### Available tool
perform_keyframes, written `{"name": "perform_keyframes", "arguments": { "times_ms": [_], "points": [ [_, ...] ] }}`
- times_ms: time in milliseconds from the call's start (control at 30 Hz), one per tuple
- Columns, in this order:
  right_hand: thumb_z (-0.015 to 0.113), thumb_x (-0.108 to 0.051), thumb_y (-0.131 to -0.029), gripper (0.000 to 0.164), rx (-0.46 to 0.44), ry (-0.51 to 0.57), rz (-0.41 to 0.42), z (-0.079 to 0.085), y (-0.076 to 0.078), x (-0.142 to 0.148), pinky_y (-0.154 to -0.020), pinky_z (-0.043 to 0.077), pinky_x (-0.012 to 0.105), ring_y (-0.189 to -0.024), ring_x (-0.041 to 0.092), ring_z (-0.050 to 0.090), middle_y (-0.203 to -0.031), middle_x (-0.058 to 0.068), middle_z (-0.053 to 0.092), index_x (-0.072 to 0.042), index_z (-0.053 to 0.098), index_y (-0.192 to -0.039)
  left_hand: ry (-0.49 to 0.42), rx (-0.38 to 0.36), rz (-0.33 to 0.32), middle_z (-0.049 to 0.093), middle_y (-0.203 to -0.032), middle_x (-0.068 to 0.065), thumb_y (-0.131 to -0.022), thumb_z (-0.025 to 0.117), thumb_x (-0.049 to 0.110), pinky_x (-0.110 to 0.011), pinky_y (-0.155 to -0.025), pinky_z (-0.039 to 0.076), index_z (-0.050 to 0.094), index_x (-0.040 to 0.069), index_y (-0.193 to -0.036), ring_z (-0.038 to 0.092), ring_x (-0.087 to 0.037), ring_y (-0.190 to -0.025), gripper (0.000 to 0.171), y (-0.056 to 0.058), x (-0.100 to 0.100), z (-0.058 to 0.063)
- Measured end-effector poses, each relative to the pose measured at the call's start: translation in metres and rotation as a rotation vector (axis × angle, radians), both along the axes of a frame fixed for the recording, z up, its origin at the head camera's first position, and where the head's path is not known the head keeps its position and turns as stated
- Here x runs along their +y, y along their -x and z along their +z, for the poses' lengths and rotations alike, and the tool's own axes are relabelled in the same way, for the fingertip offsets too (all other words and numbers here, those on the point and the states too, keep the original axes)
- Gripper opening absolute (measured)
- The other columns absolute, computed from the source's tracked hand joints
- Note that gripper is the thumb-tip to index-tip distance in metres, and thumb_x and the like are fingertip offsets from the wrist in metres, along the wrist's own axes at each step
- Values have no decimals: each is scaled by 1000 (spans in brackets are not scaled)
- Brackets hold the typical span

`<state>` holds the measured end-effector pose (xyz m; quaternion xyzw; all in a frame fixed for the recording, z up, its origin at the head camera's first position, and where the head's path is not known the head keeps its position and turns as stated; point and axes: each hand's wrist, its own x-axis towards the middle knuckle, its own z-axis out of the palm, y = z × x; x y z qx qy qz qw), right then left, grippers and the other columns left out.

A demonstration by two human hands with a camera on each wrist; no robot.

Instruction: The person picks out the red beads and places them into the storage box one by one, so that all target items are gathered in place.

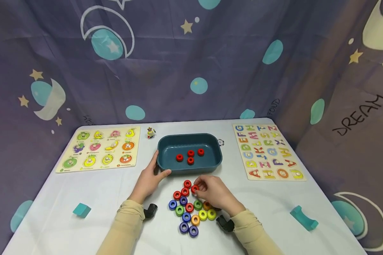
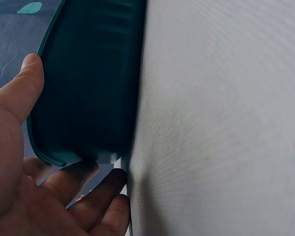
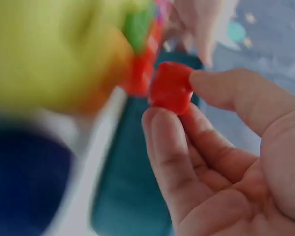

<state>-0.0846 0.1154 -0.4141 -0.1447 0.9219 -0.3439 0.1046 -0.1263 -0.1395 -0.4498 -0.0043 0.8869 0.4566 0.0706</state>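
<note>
My left hand point(image 1: 148, 181) holds the near left corner of a dark teal plastic tub point(image 1: 189, 171), its thumb against the front wall and its fingers around the end. Several red rings point(image 1: 190, 153) lie inside the tub. In front of it, my right hand point(image 1: 217, 191) pinches a red ring point(image 3: 171, 88) between thumb and fingertips. Beside those fingertips are more red rings point(image 1: 185, 192). Nearer to me lie blue rings point(image 1: 186, 217), green rings point(image 1: 179, 210), yellow rings point(image 1: 203, 215), orange rings point(image 1: 195, 220) and purple rings point(image 1: 193, 231), some partly hidden by the right hand.
A fruit puzzle board point(image 1: 99, 150) lies at the back left, and a letter puzzle board point(image 1: 268, 152) at the back right. A small figurine point(image 1: 151, 133) stands left of the tub. One teal block point(image 1: 82, 210) is at the left, a curved teal block point(image 1: 304, 218) at the right.
</note>
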Motion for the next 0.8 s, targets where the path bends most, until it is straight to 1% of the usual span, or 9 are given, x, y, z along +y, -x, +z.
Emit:
{"name": "perform_keyframes", "arguments": {
  "times_ms": [100, 167, 233, 300, 367, 433, 533, 667, 800],
  "points": [
    [75, -13, -81, 18, 37, 64, -69, 13, 12, 9, -63, 51, 19, -73, 7, 58, -84, -5, 64, -14, 68, -97, 0, 2, 4, 30, -157, -7, -85, 66, 55, -53, -115, 30, 4, 47, -151, 35, -29, -142, 91, 1, 0, 0],
    [75, -12, -81, 19, 71, 96, -123, 21, 23, 14, -64, 52, 20, -74, 8, 60, -86, -3, 66, -13, 68, -99, 1, 5, 3, 29, -158, -5, -85, 66, 54, -52, -115, 30, 4, 47, -151, 35, -29, -143, 91, 2, -1, 1],
    [74, -13, -82, 19, 106, 100, -172, 26, 36, 17, -65, 53, 22, -76, 10, 61, -88, -1, 67, -12, 68, -100, 5, 3, 3, 28, -158, -4, -85, 66, 55, -52, -115, 30, 3, 48, -151, 35, -28, -143, 91, 3, -1, 0],
    [73, -16, -84, 20, 135, 77, -207, 28, 50, 18, -66, 53, 23, -78, 11, 62, -90, 1, 68, -11, 67, -102, 9, -1, 1, 27, -159, -2, -85, 65, 55, -52, -116, 30, 3, 48, -150, 34, -27, -143, 91, 3, -2, 0],
    [72, -17, -85, 20, 149, 43, -214, 28, 63, 15, -67, 53, 24, -78, 12, 62, -90, 2, 68, -10, 67, -103, 9, -5, 4, 27, -159, -1, -85, 66, 55, -52, -116, 29, 3, 49, -150, 34, -27, -143, 91, 3, -2, 0],
    [71, -18, -86, 20, 153, 5, -203, 27, 75, 10, -68, 53, 26, -78, 13, 62, -91, 3, 69, -8, 67, -103, 7, -7, 7, 27, -159, -1, -85, 66, 54, -52, -116, 29, 3, 49, -150, 33, -27, -144, 91, 4, -2, 1],
    [71, -17, -86, 20, 151, -48, -188, 24, 87, 3, -68, 53, 27, -77, 14, 60, -90, 4, 69, -6, 68, -104, 5, -4, 7, 28, -158, -3, -84, 66, 54, -52, -116, 29, 3, 50, -150, 34, -27, -143, 91, 4, -2, 0],
    [71, -15, -87, 21, 143, -121, -189, 20, 97, -1, -67, 53, 29, -76, 16, 60, -90, 6, 70, -5, 69, -105, 8, -9, 3, 29, -158, -5, -84, 66, 55, -52, -115, 30, 3, 51, -149, 34, -28, -143, 91, 5, -1, 0],
    [71, -15, -87, 24, 110, -192, -171, 16, 100, -2, -76, 55, 34, -86, 20, 63, -97, 9, 71, -3, 69, -108, 8, -17, 6, 30, -158, -5, -84, 66, 55, -52, -116, 29, 3, 51, -149, 34, -28, -143, 91, 4, 0, -2]
  ]
}}
